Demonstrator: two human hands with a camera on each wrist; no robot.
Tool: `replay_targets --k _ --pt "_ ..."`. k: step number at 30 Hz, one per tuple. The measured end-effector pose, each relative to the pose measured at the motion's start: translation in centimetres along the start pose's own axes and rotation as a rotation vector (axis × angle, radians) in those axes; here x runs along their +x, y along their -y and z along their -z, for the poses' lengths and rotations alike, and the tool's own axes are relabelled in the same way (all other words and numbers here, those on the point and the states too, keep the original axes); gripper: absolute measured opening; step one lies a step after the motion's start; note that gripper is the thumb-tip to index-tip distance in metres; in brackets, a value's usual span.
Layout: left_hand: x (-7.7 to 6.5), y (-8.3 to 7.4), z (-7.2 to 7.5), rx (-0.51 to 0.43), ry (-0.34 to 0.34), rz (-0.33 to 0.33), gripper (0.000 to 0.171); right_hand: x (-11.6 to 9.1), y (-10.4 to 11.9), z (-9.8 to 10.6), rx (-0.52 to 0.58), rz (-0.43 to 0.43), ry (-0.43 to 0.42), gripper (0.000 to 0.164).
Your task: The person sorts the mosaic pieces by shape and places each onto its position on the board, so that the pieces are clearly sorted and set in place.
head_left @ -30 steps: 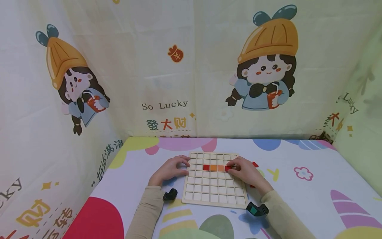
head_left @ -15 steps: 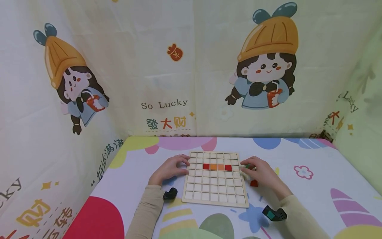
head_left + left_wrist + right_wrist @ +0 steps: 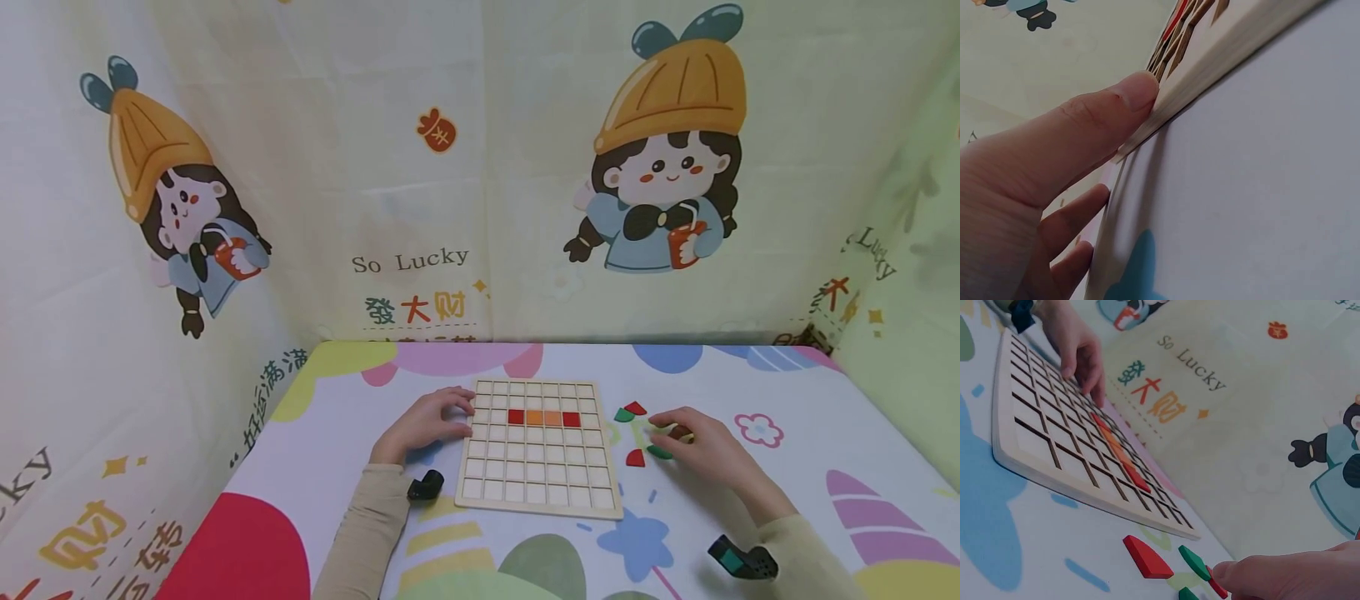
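Note:
A wooden grid board lies on the table, with a row of red, orange and red square tiles set in its cells. My left hand rests at the board's left edge; its thumb touches the rim, the fingers loosely bent. Right of the board my right hand hovers low over small loose pieces, thumb and fingers apart. Around it lie a red wedge, another red piece and green pieces. A dark reddish piece shows between its fingers, partly hidden; no grip on it is visible.
The table has a printed cover of coloured shapes. A patterned cloth hangs behind and at both sides. Each wrist wears a black camera, such as the right one.
My right hand has let go of the red tile at the row's right end and moved right, off the board, to the loose pieces. The left hand stays at the board's edge.

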State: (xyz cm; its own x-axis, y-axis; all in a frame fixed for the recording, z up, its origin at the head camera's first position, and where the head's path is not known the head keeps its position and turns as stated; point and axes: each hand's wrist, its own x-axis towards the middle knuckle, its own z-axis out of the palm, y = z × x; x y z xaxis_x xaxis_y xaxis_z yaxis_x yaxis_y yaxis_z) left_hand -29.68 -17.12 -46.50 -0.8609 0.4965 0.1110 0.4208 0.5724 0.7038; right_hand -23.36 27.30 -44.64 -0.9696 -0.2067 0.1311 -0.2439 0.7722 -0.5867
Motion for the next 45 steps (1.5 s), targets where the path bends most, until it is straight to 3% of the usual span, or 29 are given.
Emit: replay_targets --k 12,27,34,45 --pt "0.2 0.3 -0.1 0.053 -0.001 0.015 0.022 -0.5 -0.5 0.0 0.014 -0.010 0.004 0.035" --pt "0.2 0.2 -0.1 0.060 -0.001 0.009 0.022 -0.7 -0.7 0.4 -0.018 0.075 0.101 0.036" --pt "0.2 0.0 -0.2 0.050 -0.002 0.015 0.023 -0.6 -1.5 0.3 -0.026 0.126 0.113 0.027" --pt "0.1 -0.2 -0.1 0.039 -0.005 0.021 0.023 -0.5 -1.1 0.0 -0.050 0.084 0.086 0.027"
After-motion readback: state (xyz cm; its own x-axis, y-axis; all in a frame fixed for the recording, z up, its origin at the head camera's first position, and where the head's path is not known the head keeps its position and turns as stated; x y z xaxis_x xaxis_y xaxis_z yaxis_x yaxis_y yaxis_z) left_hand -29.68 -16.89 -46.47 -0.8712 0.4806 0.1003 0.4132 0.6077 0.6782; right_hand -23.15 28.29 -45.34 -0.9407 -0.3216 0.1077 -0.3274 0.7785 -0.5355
